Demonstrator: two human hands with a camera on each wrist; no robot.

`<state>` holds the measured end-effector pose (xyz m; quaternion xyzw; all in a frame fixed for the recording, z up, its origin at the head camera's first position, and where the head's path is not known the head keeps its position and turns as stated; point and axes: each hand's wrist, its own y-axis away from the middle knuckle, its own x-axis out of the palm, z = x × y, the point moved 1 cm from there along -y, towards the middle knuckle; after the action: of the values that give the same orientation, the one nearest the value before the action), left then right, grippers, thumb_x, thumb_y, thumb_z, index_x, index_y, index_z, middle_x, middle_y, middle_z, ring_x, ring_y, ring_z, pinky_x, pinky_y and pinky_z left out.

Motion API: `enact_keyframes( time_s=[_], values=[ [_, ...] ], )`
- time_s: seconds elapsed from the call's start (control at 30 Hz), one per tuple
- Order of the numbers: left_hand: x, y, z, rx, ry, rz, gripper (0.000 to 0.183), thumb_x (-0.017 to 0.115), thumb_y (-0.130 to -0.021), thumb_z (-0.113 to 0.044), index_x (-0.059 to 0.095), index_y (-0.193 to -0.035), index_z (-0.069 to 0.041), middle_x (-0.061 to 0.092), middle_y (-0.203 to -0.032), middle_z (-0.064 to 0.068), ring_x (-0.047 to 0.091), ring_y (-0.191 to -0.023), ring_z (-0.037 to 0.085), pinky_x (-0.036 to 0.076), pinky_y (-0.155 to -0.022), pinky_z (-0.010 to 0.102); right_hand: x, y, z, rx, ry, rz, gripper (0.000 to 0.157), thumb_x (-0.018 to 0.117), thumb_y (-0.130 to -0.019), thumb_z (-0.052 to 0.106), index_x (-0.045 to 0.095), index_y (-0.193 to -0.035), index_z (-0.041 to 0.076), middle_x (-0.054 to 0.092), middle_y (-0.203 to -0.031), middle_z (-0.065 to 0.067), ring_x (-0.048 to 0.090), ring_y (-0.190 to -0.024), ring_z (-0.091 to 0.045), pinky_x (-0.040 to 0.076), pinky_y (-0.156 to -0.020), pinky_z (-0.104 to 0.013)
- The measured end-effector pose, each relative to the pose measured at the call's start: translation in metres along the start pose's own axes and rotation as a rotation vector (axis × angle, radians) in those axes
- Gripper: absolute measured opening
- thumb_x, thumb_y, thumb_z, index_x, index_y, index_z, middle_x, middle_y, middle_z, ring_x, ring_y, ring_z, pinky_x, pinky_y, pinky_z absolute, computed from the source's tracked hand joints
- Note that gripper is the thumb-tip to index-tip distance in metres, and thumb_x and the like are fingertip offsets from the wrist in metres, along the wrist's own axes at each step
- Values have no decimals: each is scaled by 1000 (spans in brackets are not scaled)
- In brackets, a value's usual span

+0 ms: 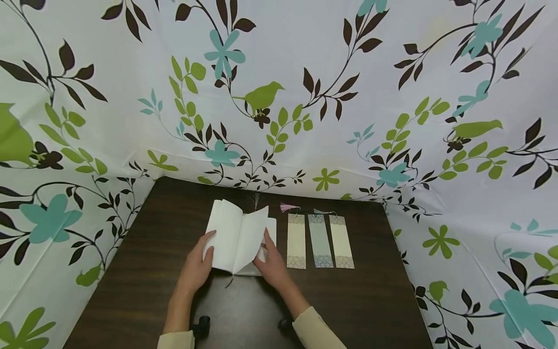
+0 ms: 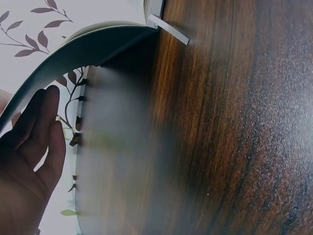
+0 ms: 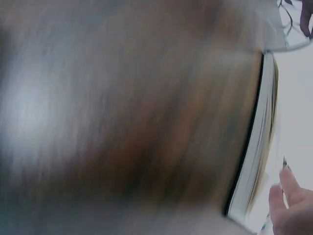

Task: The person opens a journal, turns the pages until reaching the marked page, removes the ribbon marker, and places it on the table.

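An open notebook (image 1: 225,231) with blank white pages lies on the dark wooden table. At its left side my left hand (image 1: 197,264) grips the cover and pages, thumb on top. The left wrist view shows the dark cover (image 2: 105,45) raised and bent above the fingers. On the other side my right hand (image 1: 272,265) holds a lifted page (image 1: 253,232) by its lower right part, thumb in front and fingers toward the back. In the right wrist view, the page edges (image 3: 266,132) show beside that hand. A thin ribbon marker (image 1: 229,281) hangs from the spine.
To the right of the notebook lie a cream bookmark (image 1: 296,242) with a pink tassel (image 1: 287,207), a blue-green bookmark (image 1: 320,241) and another cream bookmark (image 1: 342,242). A grey tassel (image 1: 256,198) shows behind the notebook. Patterned cloth (image 1: 270,160) surrounds the table.
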<state>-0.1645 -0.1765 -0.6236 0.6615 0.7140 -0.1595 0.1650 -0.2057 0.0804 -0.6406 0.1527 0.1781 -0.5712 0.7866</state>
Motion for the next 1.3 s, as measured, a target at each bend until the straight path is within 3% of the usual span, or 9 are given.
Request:
enact_keyframes(
  time_s=[0.13,0.3,0.47,0.63,0.77,0.97,1.13,1.23,1.3],
  values=[
    [1,1,1,-29,26,21,42,38,-117,-15,50,-157,-12,43,-169,20,36,-159,41,34,-123,66,19,4,5,16,-32,90,89,63,-108,43,7,-175,27,21,-181,-4,61,-140,-30,49,-116,-56],
    [1,3,1,-48,31,25,41,36,-117,-17,54,-153,-11,47,-166,19,41,-155,38,37,-120,64,40,9,6,33,-21,140,82,61,-110,37,10,-175,35,33,-177,-4,67,-133,-25,54,-109,-46],
    [1,4,2,-66,48,13,44,34,-120,-35,59,-149,-13,54,-161,17,47,-151,38,40,-117,64,51,11,9,-6,24,162,80,61,-111,35,13,-174,36,41,-173,-4,69,-130,-22,55,-106,-38],
    [1,5,0,-81,112,15,61,30,-118,-51,56,-153,-9,55,-160,18,50,-148,39,39,-118,63,53,13,15,-120,120,187,69,61,-111,30,28,-172,30,40,-173,-6,62,-140,-26,53,-112,-41],
    [1,6,-1,-110,129,19,67,38,-115,-55,50,-159,-6,53,-161,21,49,-149,40,38,-120,64,54,15,15,-157,194,199,57,60,-112,33,42,-167,33,42,-171,-9,51,-151,-29,50,-117,-45],
    [0,3,0,-114,65,-13,59,47,-116,-45,52,-157,-3,53,-161,23,49,-150,43,40,-120,64,54,15,14,-135,219,214,51,57,-113,42,47,-162,41,41,-171,-4,53,-149,-26,51,-115,-43],
    [0,3,0,-64,32,-34,52,44,-118,-32,51,-158,1,50,-162,27,45,-153,46,38,-122,66,50,17,12,-178,246,206,55,61,-112,35,47,-164,27,48,-167,-5,54,-148,-24,50,-116,-42],
    [1,2,0,-53,13,-31,52,42,-118,-31,46,-162,-2,47,-165,26,42,-155,45,36,-123,66,46,16,10,-156,266,175,54,62,-110,31,48,-162,22,55,-162,-4,56,-145,-25,48,-116,-47],
    [1,1,0,-58,5,-23,53,41,-118,-30,40,-166,-8,43,-168,24,41,-156,44,34,-124,66,43,16,8,-99,290,160,53,60,-110,34,49,-161,24,57,-160,-2,56,-144,-25,47,-115,-52]
  ],
)
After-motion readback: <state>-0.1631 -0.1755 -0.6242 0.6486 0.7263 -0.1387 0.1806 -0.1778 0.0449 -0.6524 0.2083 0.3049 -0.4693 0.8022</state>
